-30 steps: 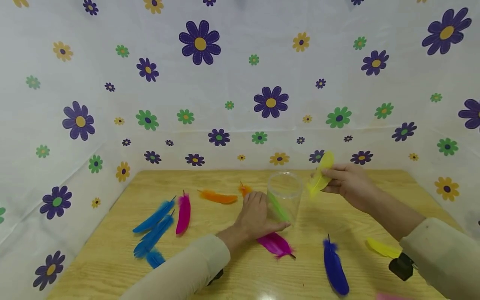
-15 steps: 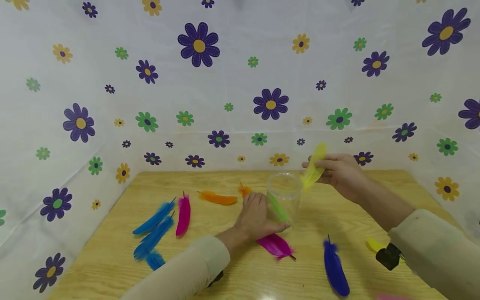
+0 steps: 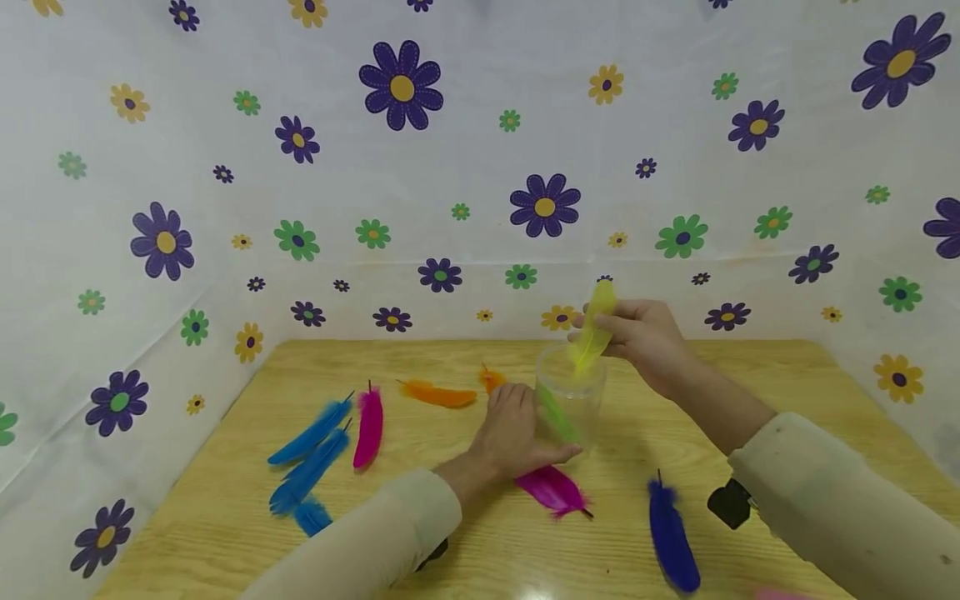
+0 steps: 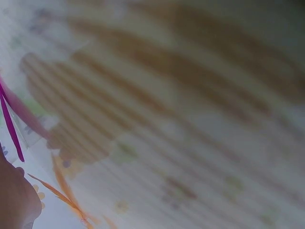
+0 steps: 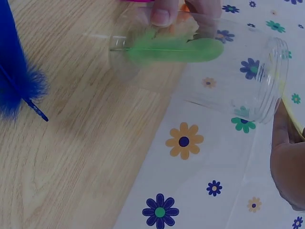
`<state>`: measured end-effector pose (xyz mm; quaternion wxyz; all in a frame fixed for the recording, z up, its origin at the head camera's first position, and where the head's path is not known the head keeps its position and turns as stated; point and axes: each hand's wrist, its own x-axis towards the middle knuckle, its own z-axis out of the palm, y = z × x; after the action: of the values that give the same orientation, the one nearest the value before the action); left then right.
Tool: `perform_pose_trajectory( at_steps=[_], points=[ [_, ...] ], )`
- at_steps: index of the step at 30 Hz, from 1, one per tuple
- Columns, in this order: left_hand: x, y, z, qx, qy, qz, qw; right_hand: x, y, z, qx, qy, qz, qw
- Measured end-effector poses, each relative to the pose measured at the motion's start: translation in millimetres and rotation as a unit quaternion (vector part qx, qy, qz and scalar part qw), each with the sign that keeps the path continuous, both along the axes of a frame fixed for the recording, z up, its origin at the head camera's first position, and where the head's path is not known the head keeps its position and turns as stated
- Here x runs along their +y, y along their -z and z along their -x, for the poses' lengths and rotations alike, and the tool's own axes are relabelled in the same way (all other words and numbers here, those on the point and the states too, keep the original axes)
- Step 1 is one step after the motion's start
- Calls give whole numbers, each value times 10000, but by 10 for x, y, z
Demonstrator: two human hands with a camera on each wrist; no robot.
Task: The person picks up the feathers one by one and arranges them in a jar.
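A clear plastic jar [image 3: 591, 408] stands upright on the table with a green feather [image 3: 555, 417] leaning inside it. My left hand [image 3: 510, 437] grips the jar's left side, thumb at the front near the base; the right wrist view shows its thumb [image 5: 162, 16] against the clear wall. Between thumb and fingers my right hand [image 3: 648, 342] pinches a yellow feather [image 3: 597, 329] over the jar's mouth. The feather's lower end reaches the rim, fluffy side down. A magenta feather [image 3: 555, 492] lies in front of the left hand, partly beneath it. The left wrist view is mostly a blur.
Blue feathers [image 3: 311, 471], a pink feather [image 3: 368, 429] and an orange feather [image 3: 437, 394] lie on the left of the wooden table [image 3: 465, 550]. Another orange feather [image 3: 492, 379] sits behind the left hand. A dark blue feather [image 3: 671, 537] lies front right. Flowered cloth [image 3: 450, 167] surrounds the table.
My right hand has moved left with the yellow feather, from beside the jar to over its mouth. The right sleeve now covers the yellow feather on the table. My left hand stayed put.
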<state>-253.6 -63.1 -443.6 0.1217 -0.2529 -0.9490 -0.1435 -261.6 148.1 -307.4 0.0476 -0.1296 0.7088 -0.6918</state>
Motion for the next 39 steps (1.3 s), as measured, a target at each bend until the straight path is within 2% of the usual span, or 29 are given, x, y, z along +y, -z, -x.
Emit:
perform_pose_trajectory(
  at_steps=[5,11,15,18,24,34,36,39],
  points=[
    [1,5,1,27,18,57,10000,-31,37,-1,16,-5,-292,9996],
    [-3,5,7,19,-10,93,10000,-44,56,17,92,-66,-342,9994],
    [-3,11,7,-3,-22,98,9999,-46,56,22,132,-83,-663,9977],
    [-1,13,2,22,-34,109,9999,-47,61,24,102,-129,-677,9976],
    [4,17,1,25,-98,207,9997,-47,66,15,117,-194,-357,9991],
    [11,-2,5,151,-64,172,9997,103,74,-20,387,218,-126,9989],
    [11,-3,7,144,-67,179,9997,160,91,-36,458,320,-237,9982],
    [13,-6,8,126,-56,168,9998,239,126,-90,668,633,-744,9930]
  ],
)
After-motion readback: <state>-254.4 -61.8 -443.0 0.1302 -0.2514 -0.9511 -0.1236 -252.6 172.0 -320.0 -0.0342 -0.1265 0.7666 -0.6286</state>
